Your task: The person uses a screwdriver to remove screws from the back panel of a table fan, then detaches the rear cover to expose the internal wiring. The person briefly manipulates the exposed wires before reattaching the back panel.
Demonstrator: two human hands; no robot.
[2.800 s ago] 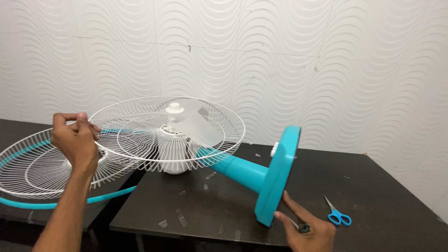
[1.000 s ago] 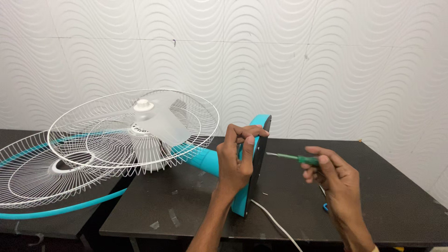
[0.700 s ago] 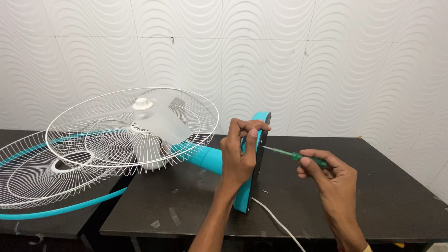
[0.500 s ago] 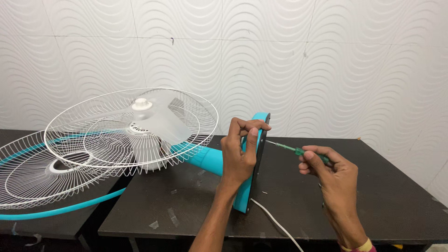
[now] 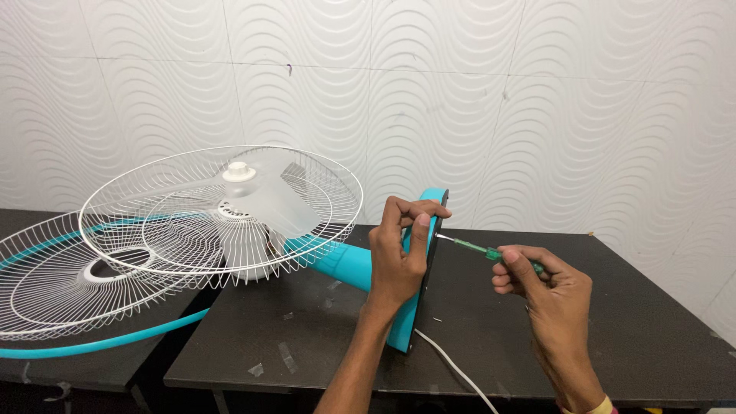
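- Fan base (image 5: 420, 276), a turquoise disc with a dark underside, stands on edge near the middle of the black desk (image 5: 629, 322), its underside facing the desk's right end.
- Left hand (image 5: 399, 257) wraps over the disc's upper rim, fingers closed around the edge and the thumb side on the turquoise face, steadying it.
- Right hand (image 5: 540, 280) pinches a green-handled screwdriver (image 5: 479, 249), fingers closed on the handle; the metal tip meets the dark underside just below the top rim.
- The screwdriver's long axis runs nearly level, handle toward the desk's right end, tip aimed left into the base and tilted slightly upward.
- Judged from the pose, the step goes best with the shaft kept square to the underside, steady pressure along it, and the left hand bracing the rim so the disc does not roll or tip. Whether the tip sits in a screw head is too small to tell.
- The fan's long axis lies along the desk: a turquoise stem (image 5: 341, 264) leads from the base toward the left end, where the motor housing and translucent blades (image 5: 261, 203) sit inside the rear wire guard (image 5: 222, 207), blades facing upward.
- A second wire guard (image 5: 69, 280) with a turquoise rim overhangs the desk's left end, partly under the first.
- A white power cord (image 5: 456, 368) trails from the base to the front edge.
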